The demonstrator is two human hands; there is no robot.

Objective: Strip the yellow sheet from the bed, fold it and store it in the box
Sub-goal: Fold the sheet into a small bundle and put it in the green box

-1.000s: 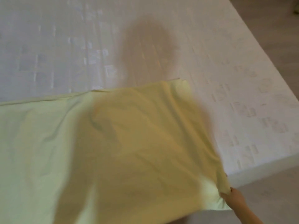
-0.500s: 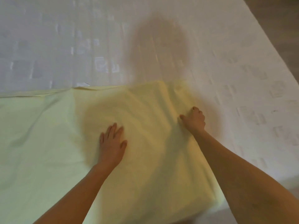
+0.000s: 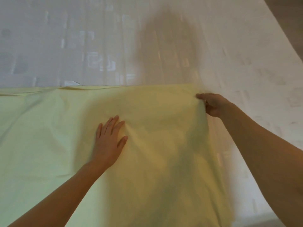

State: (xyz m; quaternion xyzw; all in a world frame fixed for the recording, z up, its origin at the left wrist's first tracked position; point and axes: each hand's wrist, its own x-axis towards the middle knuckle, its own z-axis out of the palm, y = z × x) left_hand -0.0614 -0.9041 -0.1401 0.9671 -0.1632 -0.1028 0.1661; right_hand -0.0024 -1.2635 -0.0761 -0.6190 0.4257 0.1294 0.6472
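The bare white bed [image 3: 229, 46] carried the yellow sheet [image 3: 41, 136], spread across its near part. The left hand [image 3: 108, 141] pressed flat on it, fingers [image 3: 113, 123] slightly spread. The right hand [image 3: 214, 104] pinched the sheet's far right corner.

No text, label, brand, number or sign can be read; the pale marks on the bed mattress [image 3: 98, 38] are blurred woven squares and bars, not letters; the yellow sheet [image 3: 49, 128] is plain cloth with no print or tag showing.
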